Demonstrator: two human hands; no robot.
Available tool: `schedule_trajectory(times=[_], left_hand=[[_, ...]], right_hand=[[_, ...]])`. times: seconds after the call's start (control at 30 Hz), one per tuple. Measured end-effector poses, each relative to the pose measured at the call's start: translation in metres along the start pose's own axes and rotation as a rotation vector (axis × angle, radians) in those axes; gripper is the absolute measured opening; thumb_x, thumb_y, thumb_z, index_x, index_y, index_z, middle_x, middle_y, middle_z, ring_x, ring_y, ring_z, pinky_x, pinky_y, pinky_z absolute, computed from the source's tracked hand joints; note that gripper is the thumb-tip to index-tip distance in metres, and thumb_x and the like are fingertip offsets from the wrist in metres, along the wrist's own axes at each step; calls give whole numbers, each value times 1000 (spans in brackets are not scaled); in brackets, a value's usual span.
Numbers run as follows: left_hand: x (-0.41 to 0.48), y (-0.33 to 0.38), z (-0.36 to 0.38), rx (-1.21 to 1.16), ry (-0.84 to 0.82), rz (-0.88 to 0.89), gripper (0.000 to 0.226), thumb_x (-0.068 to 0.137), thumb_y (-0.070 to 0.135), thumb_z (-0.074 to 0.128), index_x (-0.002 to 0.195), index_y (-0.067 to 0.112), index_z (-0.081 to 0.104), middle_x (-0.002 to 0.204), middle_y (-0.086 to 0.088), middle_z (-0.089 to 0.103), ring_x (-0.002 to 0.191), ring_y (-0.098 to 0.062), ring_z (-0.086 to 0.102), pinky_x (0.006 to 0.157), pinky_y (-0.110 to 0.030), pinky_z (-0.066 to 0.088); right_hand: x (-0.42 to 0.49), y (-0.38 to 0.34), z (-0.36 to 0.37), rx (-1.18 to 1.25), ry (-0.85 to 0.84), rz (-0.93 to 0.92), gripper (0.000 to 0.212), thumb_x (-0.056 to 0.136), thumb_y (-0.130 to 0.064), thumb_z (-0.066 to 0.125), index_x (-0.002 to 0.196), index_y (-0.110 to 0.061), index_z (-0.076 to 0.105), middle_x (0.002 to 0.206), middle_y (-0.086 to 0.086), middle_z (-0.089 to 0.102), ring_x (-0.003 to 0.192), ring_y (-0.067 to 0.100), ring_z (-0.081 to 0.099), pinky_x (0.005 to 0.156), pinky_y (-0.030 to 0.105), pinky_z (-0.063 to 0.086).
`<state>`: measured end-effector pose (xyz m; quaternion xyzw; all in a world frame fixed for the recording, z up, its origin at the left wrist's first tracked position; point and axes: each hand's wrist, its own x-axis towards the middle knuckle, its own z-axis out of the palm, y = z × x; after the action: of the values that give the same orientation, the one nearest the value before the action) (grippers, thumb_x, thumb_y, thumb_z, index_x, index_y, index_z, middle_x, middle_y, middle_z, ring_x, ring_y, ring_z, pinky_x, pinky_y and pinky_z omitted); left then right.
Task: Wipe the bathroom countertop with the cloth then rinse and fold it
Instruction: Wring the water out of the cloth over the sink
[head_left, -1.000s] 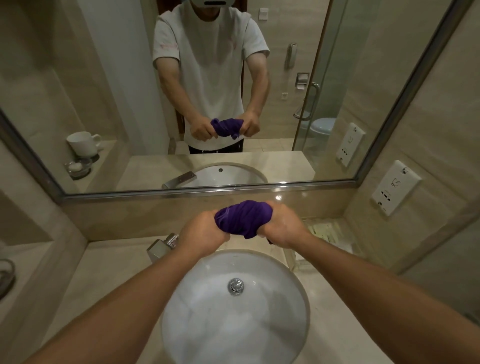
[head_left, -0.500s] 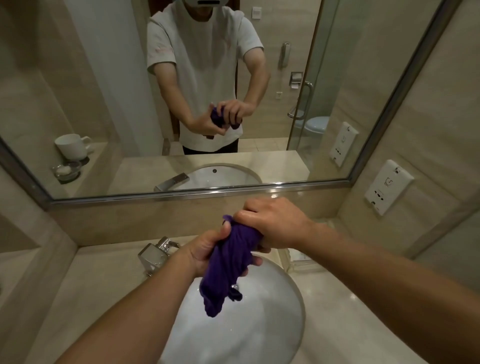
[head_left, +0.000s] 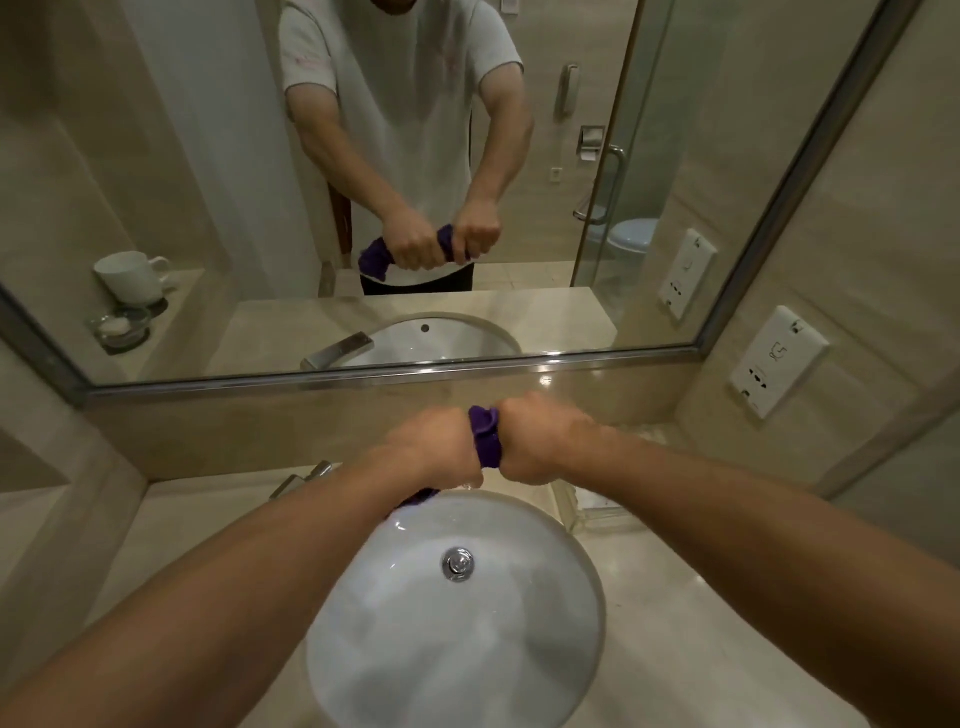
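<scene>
cloth (head_left: 485, 436) re-bunched from hanging | left hand (head_left: 434, 447), right hand (head_left: 540, 439) fisted around twisted purple fabric | over round glossy sink (head_left: 571, 649)

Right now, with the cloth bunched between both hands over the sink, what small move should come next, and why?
Probably twist the fists opposite ways to wring it. The left hand and right hand both grip the purple cloth, rolled tight between them and held over the sink, so water would drop into it; folding comes after.
</scene>
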<state>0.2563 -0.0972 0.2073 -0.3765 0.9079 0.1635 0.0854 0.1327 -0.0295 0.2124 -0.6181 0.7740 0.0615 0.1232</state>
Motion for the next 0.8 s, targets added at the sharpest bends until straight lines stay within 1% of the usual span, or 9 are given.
schedule_trajectory(times=[0.07,0.13,0.3,0.4,0.5,0.57,0.63,0.7,0.8], left_hand=[[0,-2,-1,291,126,64,14,77,30,61,72,24,50,73,1,58,63,-21,54,59,-30,43],[0,-5,3,441,182,149,12,79,27,55,70,24,48,67,3,53,62,-21,53,58,-31,42],[2,-20,17,539,211,319,7,77,27,56,78,20,57,64,4,50,58,-21,51,54,-30,40],[3,-25,28,511,233,342,8,78,29,56,81,23,59,70,5,57,59,-19,53,54,-29,39],[8,-28,27,427,212,241,7,77,30,56,77,23,55,69,5,55,61,-20,52,57,-29,41],[11,-32,22,257,89,115,14,73,30,62,72,24,50,69,4,57,63,-20,55,59,-29,43],[13,-40,18,-86,-48,-22,23,66,26,73,75,22,53,72,1,63,66,-21,60,59,-27,46],[11,-49,15,-411,-135,-105,28,58,22,79,77,17,60,73,-3,65,65,-21,61,62,-29,46],[1,-51,8,-689,-339,-113,23,55,20,80,63,13,60,65,-7,59,59,-20,55,60,-29,45]], right_hand=[[6,-3,11,405,-136,112,4,73,-8,62,70,-11,63,63,5,65,54,23,60,49,26,47],[9,-4,21,625,-249,155,5,66,-3,66,65,-7,62,63,11,62,56,26,59,53,28,47],[1,-4,33,825,-450,245,20,71,-4,68,70,-15,52,63,5,51,55,19,47,50,23,35],[0,-3,40,869,-486,214,21,71,-4,70,72,-16,52,69,7,53,57,19,49,50,24,37],[6,-9,45,781,-318,157,21,72,-9,76,76,-15,56,72,5,60,62,22,58,57,27,45],[9,-11,42,664,-203,55,28,74,-17,81,88,-19,56,73,2,64,65,26,66,56,26,48],[8,-8,39,516,-32,-79,72,69,-28,87,128,-25,46,101,1,61,84,27,66,68,30,52],[4,0,38,322,171,-220,111,69,-31,88,150,-38,12,130,3,42,98,26,60,79,37,54],[-2,16,38,-79,570,-505,107,75,-22,84,155,-32,13,146,16,36,102,32,57,78,42,55]])
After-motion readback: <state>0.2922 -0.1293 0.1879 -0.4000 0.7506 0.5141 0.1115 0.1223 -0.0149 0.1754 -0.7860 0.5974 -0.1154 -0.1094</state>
